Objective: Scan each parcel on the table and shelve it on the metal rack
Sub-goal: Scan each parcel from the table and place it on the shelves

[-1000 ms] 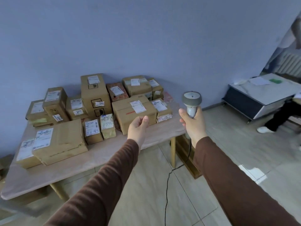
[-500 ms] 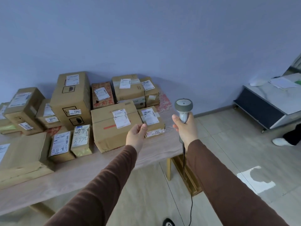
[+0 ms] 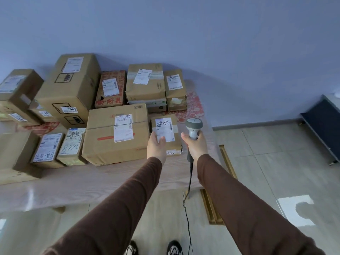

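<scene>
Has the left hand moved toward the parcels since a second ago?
Yes. The left hand has gone forward, from short of the table edge to the small parcel.

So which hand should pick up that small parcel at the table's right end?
Left. The left hand is open and free, right at the small parcel, while the right hand is closed around the scanner.

Left hand (image 3: 156, 148) perhaps touching small parcel (image 3: 168, 142); right hand (image 3: 196, 144) around scanner (image 3: 193, 128).
</scene>
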Action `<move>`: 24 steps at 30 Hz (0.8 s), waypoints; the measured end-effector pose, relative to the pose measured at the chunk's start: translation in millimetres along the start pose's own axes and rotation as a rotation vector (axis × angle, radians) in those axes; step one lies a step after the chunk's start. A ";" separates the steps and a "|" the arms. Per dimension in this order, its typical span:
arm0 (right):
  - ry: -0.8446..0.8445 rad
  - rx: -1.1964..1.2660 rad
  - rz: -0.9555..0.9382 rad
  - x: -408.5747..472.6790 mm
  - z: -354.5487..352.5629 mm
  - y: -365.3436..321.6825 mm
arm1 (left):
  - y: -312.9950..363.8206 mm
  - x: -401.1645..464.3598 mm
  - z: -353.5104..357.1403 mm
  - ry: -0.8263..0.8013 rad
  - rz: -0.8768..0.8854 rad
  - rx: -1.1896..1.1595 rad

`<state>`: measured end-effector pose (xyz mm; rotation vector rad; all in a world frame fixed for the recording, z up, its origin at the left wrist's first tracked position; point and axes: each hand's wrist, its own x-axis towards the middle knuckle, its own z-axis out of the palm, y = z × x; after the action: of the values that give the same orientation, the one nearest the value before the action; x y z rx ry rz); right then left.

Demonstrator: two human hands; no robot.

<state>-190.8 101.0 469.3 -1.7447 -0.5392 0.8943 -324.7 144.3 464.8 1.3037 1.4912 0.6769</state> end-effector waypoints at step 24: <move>-0.062 0.011 0.153 65.7 13.5 54.3 | -31.5 59.3 37.1 -0.037 -0.300 -0.059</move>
<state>-164.1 137.8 395.9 -1.7710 -0.4445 1.0592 -297.8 184.9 405.5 1.0150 1.5832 0.4941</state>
